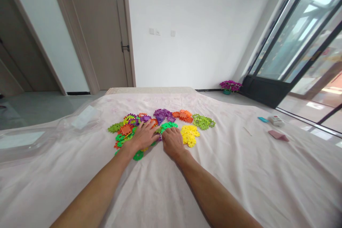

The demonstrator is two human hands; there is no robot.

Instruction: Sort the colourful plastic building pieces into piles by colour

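My left hand (145,136) lies with its fingers spread over a mixed heap of plastic notched building pieces (126,129) in orange, green, purple and yellow. Close beside it, my right hand (173,141) is curled, its fingertips down at the near edge of a pile of green flower-shaped pieces (169,125). What its fingers hold, if anything, is hidden beneath them. Sorted piles form an arc behind and to the right: purple pieces (163,114), orange pieces (185,115), light green pieces (203,122) and yellow pieces (190,134).
A pale cloth (224,178) with folds covers the surface. Clear plastic containers (50,146) stand at the left. Toward the right edge lie a pink folded item (278,135), a small white box (276,120) and a blue item (263,119).
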